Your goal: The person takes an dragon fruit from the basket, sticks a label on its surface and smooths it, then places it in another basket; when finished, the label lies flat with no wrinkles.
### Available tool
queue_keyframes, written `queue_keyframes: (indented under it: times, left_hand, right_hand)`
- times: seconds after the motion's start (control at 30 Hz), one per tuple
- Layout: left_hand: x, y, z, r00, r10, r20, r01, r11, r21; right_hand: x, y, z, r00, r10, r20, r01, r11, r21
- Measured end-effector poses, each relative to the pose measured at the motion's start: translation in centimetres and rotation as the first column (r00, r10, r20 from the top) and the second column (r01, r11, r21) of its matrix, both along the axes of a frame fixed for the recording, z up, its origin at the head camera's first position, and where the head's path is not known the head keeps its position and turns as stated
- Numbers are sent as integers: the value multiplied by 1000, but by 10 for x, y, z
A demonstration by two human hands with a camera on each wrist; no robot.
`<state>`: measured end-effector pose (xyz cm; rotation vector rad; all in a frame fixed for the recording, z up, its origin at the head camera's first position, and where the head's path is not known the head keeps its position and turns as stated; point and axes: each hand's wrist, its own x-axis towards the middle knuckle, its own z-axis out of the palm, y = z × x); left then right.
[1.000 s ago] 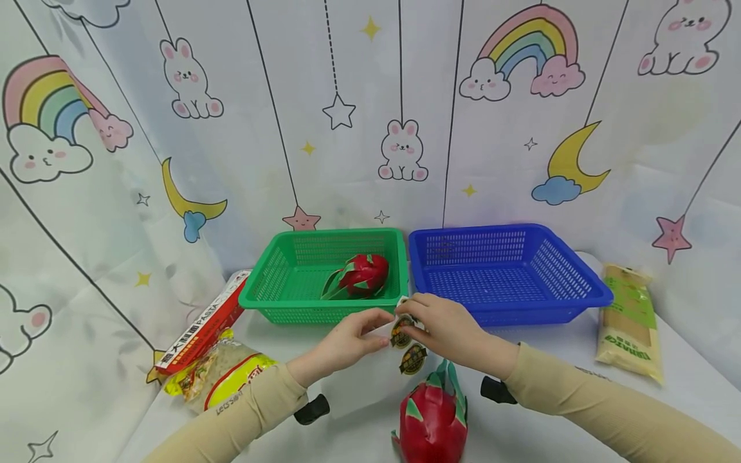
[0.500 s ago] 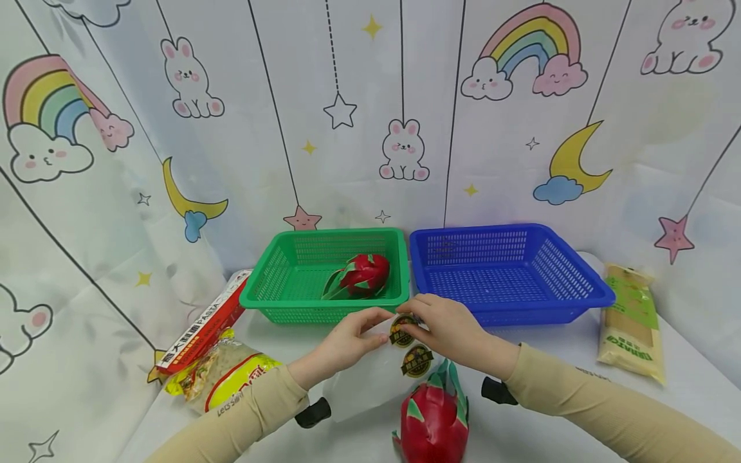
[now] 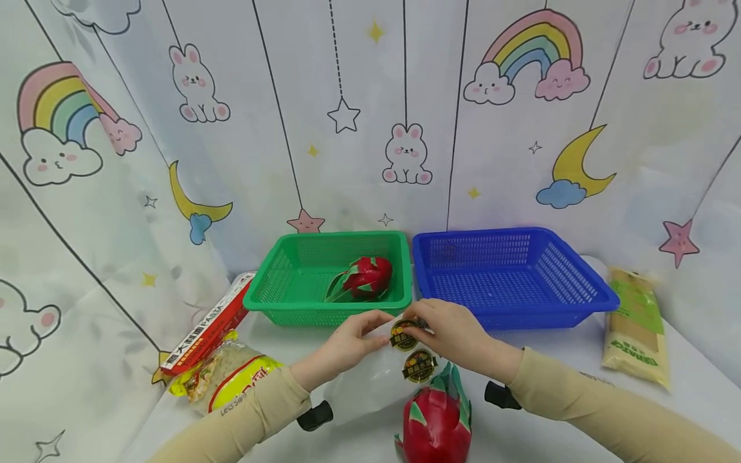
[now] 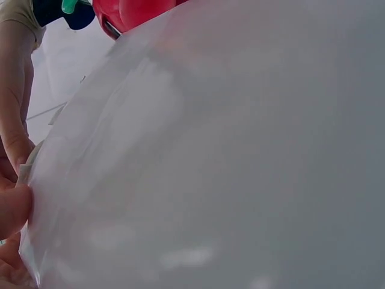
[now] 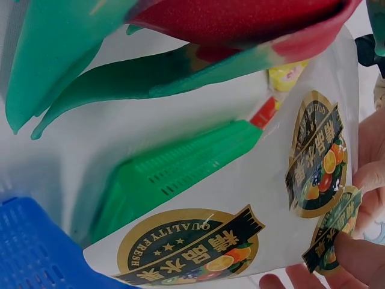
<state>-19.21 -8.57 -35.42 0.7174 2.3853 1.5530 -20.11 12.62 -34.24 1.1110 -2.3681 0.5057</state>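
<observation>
A glossy white sticker sheet point(image 3: 367, 392) is held up between both hands; it fills most of the left wrist view. My left hand point(image 3: 357, 339) pinches its upper edge from the left. My right hand point(image 3: 453, 329) has its thumb and fingers on the upper right edge, at a fruit-label sticker point(image 5: 335, 232) that sits at an angle to the sheet. Two more round black-and-gold labels show below it, one being the lower sticker point(image 3: 419, 365). Right below the hands lies a red dragon fruit point(image 3: 437, 427) with green leaf tips.
Behind the hands stand a green basket point(image 3: 330, 308) holding another dragon fruit point(image 3: 370, 276) and a blue basket point(image 3: 486, 283). A red pasta box point(image 3: 214, 321) and a yellow clear food bag point(image 3: 237, 373) lie left. A beige-green packet point(image 3: 637, 328) lies right.
The sheet has tilted toward the head camera, so its labels look wider and fuller. Both hands keep nearly the same place. The dragon fruits and baskets have not moved.
</observation>
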Motion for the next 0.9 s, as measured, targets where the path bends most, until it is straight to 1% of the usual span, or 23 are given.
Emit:
queue_keyframes:
  times: [0.1,0.23,0.47,0.6,0.73,0.9]
  left_hand:
    - [1,0,-3,1000,-5,11,5,1000,10]
    - [2,0,-6,1000,2,16,-3,1000,23]
    - [2,0,-4,1000,13,-8,-13,1000,19]
    - [3,1,-2,1000,15,-11,-15,999,33]
    - [3,1,-2,1000,18,-5,-18,999,44]
    - [3,2,-2,1000,27,-10,-27,999,40]
  right_hand:
    - [1,1,-4,1000,6,-7,-6,1000,-2]
    - [1,1,-8,999,22,-49,-23,1000,-13]
    - [-3,1,-9,989,39,-144,-42,999,-19]
    - [-3,1,-9,981,54,-187,-60,998,-28]
    - [-2,2,-8,978,62,-199,-71,997,-41]
    - [0,2,-7,977,53,-208,-64,997,-48]
